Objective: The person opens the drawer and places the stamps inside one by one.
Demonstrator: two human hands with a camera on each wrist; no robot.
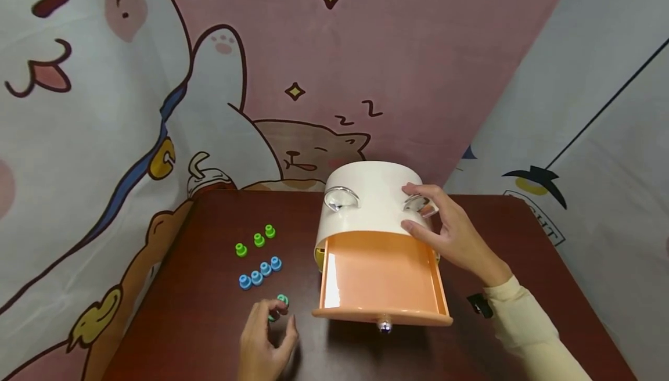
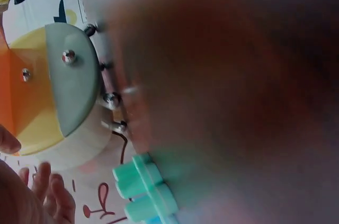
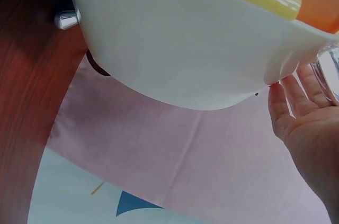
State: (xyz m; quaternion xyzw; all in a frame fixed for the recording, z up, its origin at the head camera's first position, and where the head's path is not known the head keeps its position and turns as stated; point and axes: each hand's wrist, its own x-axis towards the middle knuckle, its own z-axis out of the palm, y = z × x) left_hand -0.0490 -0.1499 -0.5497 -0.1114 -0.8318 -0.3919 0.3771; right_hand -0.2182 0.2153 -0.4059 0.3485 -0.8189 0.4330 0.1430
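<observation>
A white rounded drawer box with two shiny ring-shaped ears stands on the table. Its orange drawer is pulled out, and nothing lies in it. My right hand rests on the box around the right ear, thumb near the front rim; fingertips touch the white wall in the right wrist view. My left hand hovers with thumb and fingers apart beside small teal stepped pegs, partly hiding them. In the left wrist view these teal pegs stand apart from the fingers.
Lime green pegs and a row of several blue pegs stand left of the box. Yellow and grey-green drawer fronts sit below the orange one. A cartoon cloth hangs behind the brown table.
</observation>
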